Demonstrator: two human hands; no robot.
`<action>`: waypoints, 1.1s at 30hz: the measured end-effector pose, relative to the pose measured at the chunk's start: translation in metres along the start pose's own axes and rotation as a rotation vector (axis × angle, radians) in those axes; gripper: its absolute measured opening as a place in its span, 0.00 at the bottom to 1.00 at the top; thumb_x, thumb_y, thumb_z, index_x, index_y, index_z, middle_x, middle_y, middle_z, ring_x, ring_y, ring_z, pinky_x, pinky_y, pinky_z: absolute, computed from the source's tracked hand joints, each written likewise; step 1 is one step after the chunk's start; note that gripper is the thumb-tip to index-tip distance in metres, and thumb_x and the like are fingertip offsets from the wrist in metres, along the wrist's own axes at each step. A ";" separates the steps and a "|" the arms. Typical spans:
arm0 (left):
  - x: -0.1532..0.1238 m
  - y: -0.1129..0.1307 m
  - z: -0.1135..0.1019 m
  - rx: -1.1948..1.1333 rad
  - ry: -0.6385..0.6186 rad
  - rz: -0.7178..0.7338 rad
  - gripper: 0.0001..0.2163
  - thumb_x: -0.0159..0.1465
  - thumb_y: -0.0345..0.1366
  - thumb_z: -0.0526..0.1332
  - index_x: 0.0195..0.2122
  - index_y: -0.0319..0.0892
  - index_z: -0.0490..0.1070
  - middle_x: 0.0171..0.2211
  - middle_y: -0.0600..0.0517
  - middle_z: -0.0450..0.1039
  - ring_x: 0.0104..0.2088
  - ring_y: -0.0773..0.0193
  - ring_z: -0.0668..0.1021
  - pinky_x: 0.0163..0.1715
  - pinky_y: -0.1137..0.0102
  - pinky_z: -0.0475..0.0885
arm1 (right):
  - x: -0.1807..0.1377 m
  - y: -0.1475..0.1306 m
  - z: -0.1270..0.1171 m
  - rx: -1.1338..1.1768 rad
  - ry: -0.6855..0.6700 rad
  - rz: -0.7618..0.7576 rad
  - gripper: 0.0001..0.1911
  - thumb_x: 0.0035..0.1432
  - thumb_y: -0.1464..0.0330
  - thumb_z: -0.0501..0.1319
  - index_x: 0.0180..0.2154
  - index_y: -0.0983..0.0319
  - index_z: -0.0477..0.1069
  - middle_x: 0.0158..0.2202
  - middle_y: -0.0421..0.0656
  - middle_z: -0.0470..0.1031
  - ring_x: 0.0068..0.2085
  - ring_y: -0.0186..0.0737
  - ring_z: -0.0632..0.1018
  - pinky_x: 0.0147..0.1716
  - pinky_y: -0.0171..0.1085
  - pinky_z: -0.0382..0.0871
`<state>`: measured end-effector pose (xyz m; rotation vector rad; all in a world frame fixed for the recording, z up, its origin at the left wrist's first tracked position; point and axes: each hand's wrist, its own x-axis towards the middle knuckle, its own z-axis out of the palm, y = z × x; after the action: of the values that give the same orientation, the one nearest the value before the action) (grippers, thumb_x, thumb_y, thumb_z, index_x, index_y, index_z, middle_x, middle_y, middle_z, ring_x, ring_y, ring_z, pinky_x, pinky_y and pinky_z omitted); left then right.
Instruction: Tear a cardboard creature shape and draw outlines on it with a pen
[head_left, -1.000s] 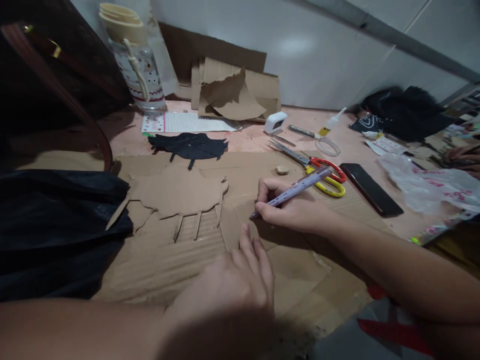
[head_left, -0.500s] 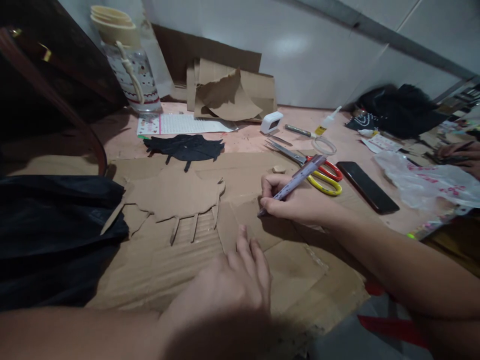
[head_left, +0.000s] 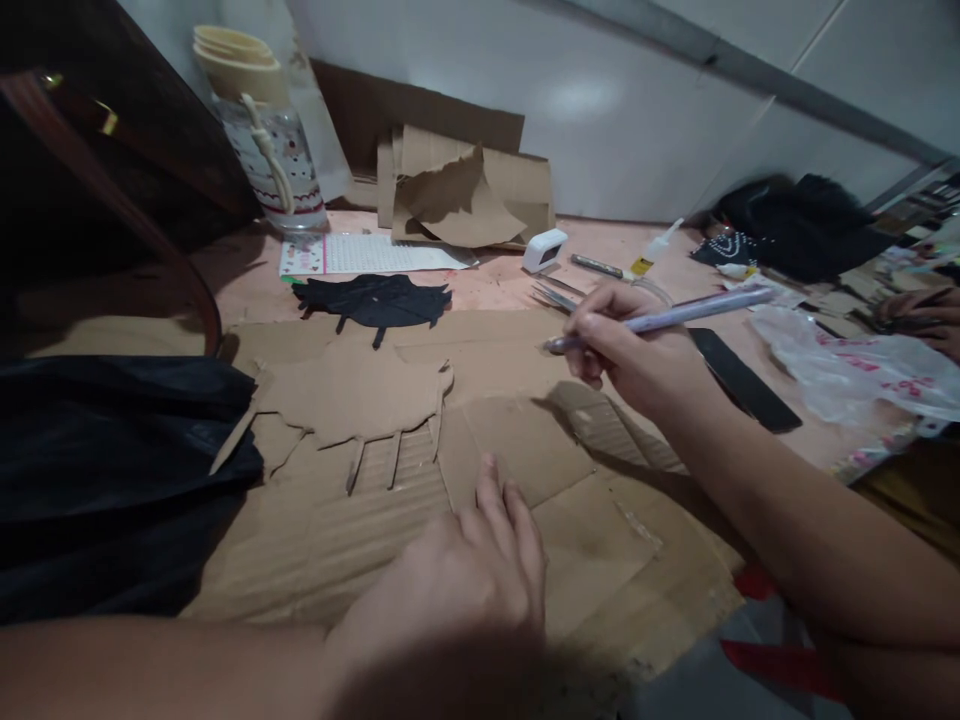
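Note:
My right hand (head_left: pixel 626 345) is closed around a purple patterned pen (head_left: pixel 697 308), held above the table with its tip pointing left. Flat on a piece of cardboard (head_left: pixel 517 440) lies my left hand (head_left: pixel 465 560), fingers stretched out and holding nothing. To its upper left rests a cut cardboard shape (head_left: pixel 360 395) with thin legs and a jagged outline. Behind that is a similar black cutout (head_left: pixel 375 302). Scissors (head_left: pixel 553 295) lie behind my right hand, which hides their handles.
At the back stand a clear bottle (head_left: pixel 274 150) and stacked cardboard pieces (head_left: pixel 480 190). A phone (head_left: pixel 746 380) and a plastic bag (head_left: pixel 855 360) lie to the right. Black cloth (head_left: pixel 112 480) covers the left side. Another person's hand (head_left: pixel 926 310) is at the far right.
My right hand has lifted off the cardboard, moving up and to the right. The pen has tipped toward horizontal. My left hand stays in nearly the same place.

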<state>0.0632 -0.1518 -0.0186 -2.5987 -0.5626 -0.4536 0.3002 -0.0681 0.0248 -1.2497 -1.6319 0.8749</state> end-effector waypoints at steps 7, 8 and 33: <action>0.005 -0.005 -0.006 0.007 -0.013 0.038 0.16 0.63 0.36 0.64 0.45 0.25 0.80 0.43 0.22 0.79 0.20 0.54 0.80 0.14 0.70 0.67 | 0.021 0.031 -0.034 -0.738 0.056 -0.174 0.15 0.68 0.58 0.56 0.47 0.56 0.79 0.46 0.48 0.82 0.47 0.53 0.81 0.47 0.51 0.73; 0.005 -0.005 -0.006 0.009 -0.007 0.032 0.16 0.64 0.36 0.63 0.45 0.25 0.80 0.43 0.22 0.79 0.20 0.53 0.80 0.14 0.69 0.67 | 0.023 0.037 -0.037 -0.770 0.021 -0.163 0.16 0.67 0.58 0.57 0.48 0.56 0.79 0.47 0.49 0.82 0.49 0.56 0.80 0.49 0.52 0.72; -0.004 0.004 0.003 0.015 -0.032 -0.002 0.16 0.62 0.29 0.60 0.48 0.25 0.78 0.44 0.21 0.78 0.17 0.61 0.76 0.15 0.72 0.60 | -0.022 -0.026 -0.008 -0.594 -0.743 -0.085 0.09 0.72 0.64 0.56 0.44 0.58 0.74 0.42 0.42 0.74 0.39 0.38 0.75 0.40 0.37 0.67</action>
<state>0.0628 -0.1550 -0.0244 -2.5955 -0.5776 -0.4073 0.3007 -0.0957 0.0459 -1.2960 -2.6621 0.8870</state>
